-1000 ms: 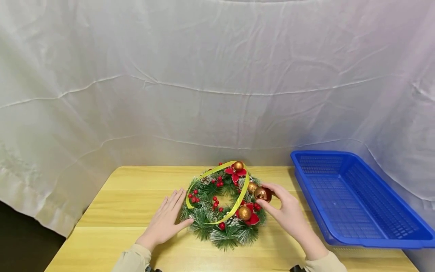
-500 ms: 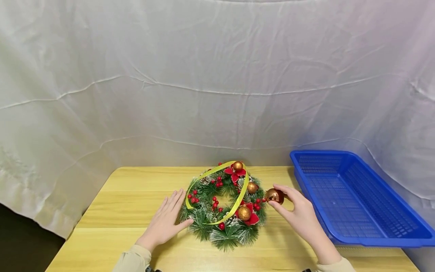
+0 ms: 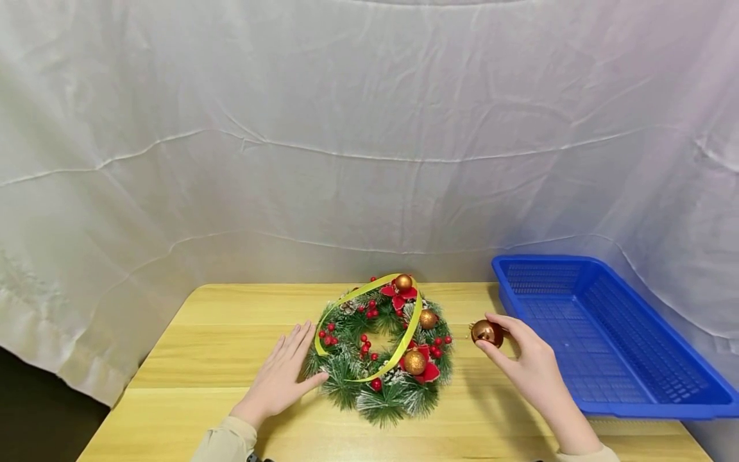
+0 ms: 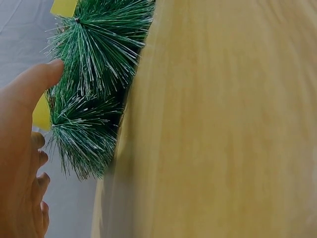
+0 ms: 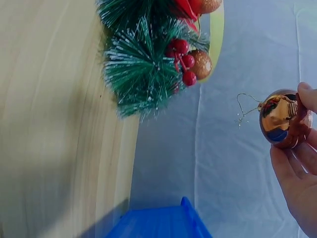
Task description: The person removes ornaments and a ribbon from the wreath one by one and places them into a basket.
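Left hand (image 3: pixel 281 378): I log it flat on the desk (image 3: pixel 202 346), palm down, fingers straight and a little spread, so this grip is released and holds nothing. Its fingertips and thumb touch the left edge of the wreath; in the left wrist view the thumb lies against the frosted needle tips.

Wreath (image 3: pixel 381 350): lies flat at the middle of the desk, green pine sprigs with red berries, red flowers and gold balls fixed on it. A yellow ribbon (image 3: pixel 369 330) loops loosely across its top.

Bauble (image 3: pixel 487 333): a shiny copper ball, off the wreath and above the desk, just right of the wreath's right edge. I see it apart from the sprigs, in the gap between wreath and basket. Its thin wire hook (image 5: pixel 242 110) points left, back toward the wreath.

Right hand (image 3: pixel 528 362): this grip is grasping the bauble, pinched between thumb and fingertips, palm turned left. It is the nearer hand to the basket by far.

Basket (image 3: pixel 646 410): blue mesh tray at the right end of the desk, long axis running near to far. It lies to the right of the held bauble, near but not touching the hand.
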`<state>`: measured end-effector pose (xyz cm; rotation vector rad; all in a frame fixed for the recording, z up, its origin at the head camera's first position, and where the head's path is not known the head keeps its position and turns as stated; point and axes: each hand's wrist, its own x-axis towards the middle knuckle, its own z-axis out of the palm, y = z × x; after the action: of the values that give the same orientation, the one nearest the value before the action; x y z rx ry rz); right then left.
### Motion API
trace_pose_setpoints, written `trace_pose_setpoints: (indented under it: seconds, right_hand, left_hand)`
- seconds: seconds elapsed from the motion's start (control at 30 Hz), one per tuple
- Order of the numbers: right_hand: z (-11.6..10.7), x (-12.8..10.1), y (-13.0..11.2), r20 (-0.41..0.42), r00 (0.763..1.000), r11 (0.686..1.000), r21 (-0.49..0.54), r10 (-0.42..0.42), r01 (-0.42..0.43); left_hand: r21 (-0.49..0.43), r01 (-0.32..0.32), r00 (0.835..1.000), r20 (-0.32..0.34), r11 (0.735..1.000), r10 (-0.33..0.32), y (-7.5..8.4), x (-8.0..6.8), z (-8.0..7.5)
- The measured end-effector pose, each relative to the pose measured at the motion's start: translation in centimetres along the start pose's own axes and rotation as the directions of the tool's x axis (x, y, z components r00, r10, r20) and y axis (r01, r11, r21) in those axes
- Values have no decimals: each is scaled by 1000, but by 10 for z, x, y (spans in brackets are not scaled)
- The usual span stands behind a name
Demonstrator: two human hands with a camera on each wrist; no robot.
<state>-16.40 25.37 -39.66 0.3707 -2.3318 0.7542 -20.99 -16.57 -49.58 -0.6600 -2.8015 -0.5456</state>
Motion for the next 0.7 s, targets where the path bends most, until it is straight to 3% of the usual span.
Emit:
trace_pose_setpoints:
  seconds: [0.33,0.7]
  right_hand:
    - [-12,-5,11,21,997,997,-15,78,-77]
    - [-37,-8,25,-27,990,990,-21,137,-138]
  left_hand:
    - [-1,-1,1000,8,1000,1,0,1,-1]
    - [-6,9,1000,18,1000,-9,0,1,0]
